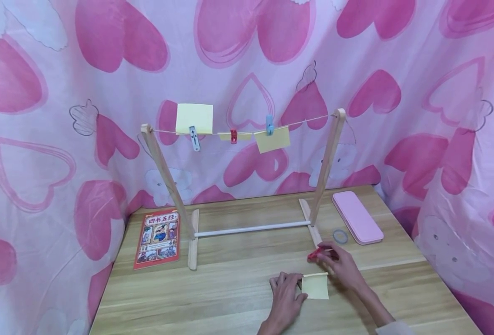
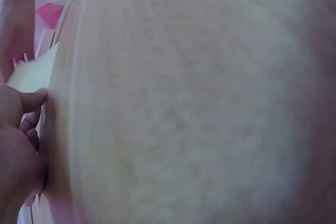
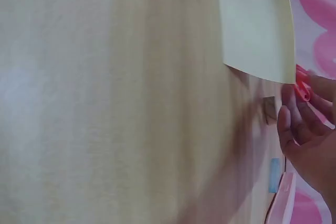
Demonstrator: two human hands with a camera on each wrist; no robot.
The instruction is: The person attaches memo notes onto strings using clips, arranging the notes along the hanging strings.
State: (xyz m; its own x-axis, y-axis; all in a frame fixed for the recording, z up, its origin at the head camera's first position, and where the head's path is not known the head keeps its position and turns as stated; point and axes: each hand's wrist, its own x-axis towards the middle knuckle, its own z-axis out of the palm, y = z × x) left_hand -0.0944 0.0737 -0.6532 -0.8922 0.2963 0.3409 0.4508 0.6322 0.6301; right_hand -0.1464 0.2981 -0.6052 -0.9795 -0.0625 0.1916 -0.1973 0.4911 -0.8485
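My left hand [image 1: 286, 296] pinches the left edge of a pale yellow sticky note [image 1: 315, 286], which has a folded strip along its far edge. In the left wrist view the left thumb [image 2: 34, 99] lies against the note. My right hand [image 1: 344, 266] grips a small red clothespin [image 1: 314, 254] between thumb and fingers, just beyond the note's far right corner. In the right wrist view the red clothespin [image 3: 302, 83] is close to the note's corner; whether they touch I cannot tell.
A wooden stand [image 1: 323, 172] carries a string with several yellow notes; a light clip [image 1: 194, 138], a red clip [image 1: 233, 136] and a blue clip [image 1: 269, 125] hold them. A comic book [image 1: 158, 238] lies left; a blue ring [image 1: 340, 236] and pink case [image 1: 357, 217] lie right.
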